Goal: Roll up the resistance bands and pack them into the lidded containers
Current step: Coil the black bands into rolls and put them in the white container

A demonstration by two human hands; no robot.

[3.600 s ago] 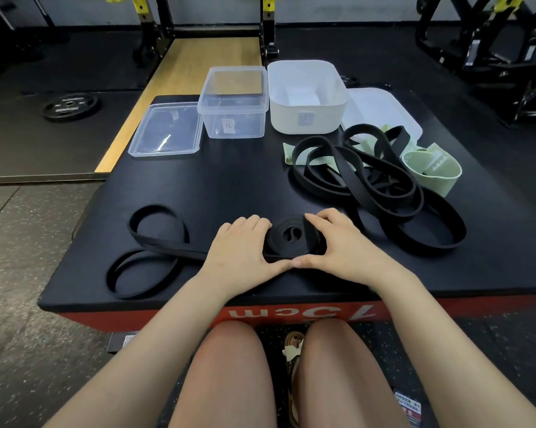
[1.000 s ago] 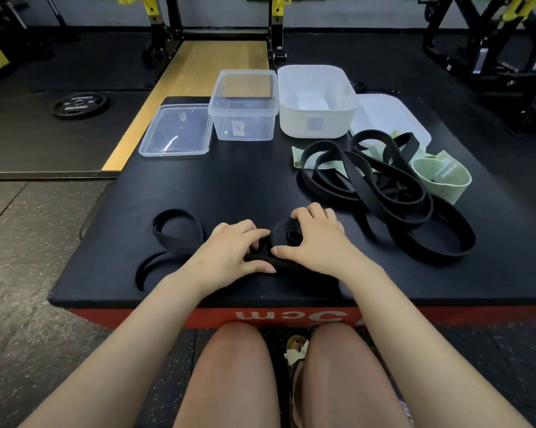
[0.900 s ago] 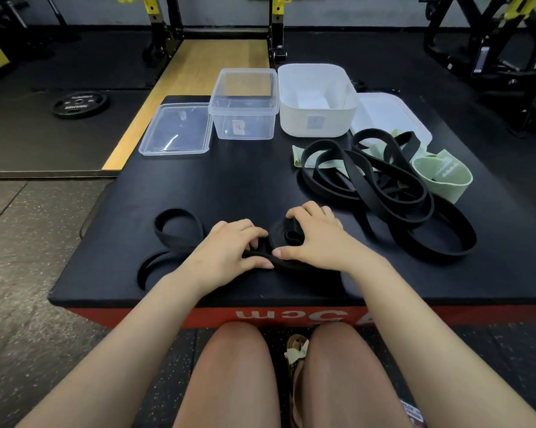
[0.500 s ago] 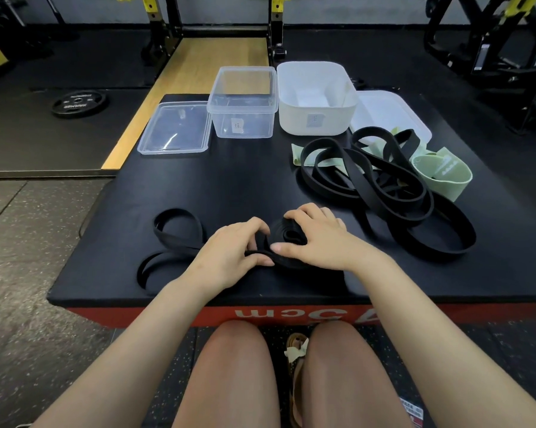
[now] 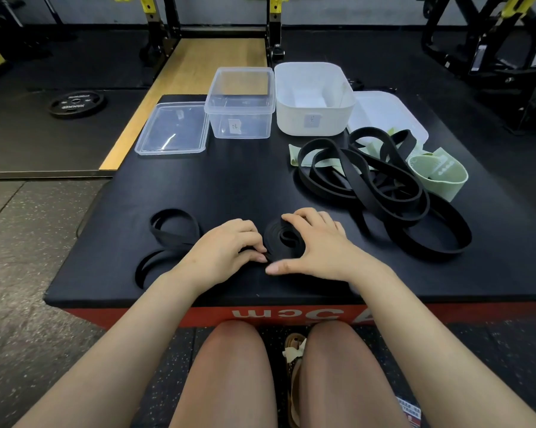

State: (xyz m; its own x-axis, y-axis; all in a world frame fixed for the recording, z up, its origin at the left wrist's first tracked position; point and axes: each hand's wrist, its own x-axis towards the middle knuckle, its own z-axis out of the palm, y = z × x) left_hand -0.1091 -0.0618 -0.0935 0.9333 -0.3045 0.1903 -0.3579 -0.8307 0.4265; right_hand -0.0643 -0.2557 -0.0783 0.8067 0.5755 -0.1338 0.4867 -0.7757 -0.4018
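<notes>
A black resistance band lies near the front edge of the black box top, partly wound into a flat coil [image 5: 283, 239]. My right hand [image 5: 319, 248] cups the coil, fingers curled over its far side and thumb along its near side. My left hand [image 5: 223, 251] pinches the band just left of the coil. The unrolled tail [image 5: 174, 230] loops off to the left. A tangle of black bands [image 5: 381, 186] and light green bands [image 5: 439, 174] lies at the right. At the back stand a clear container [image 5: 240, 103] and a white container [image 5: 314, 98], both without lids on.
The clear lid [image 5: 172, 129] lies left of the clear container. A white lid [image 5: 387, 114] lies behind the tangle. The black box top [image 5: 229, 180] ends just before my knees. A weight plate [image 5: 76, 103] and rack frames stand on the gym floor beyond.
The coil has grown thicker and the loose tail on the left has shortened and drawn in toward my hands. Both hands stay on the band.
</notes>
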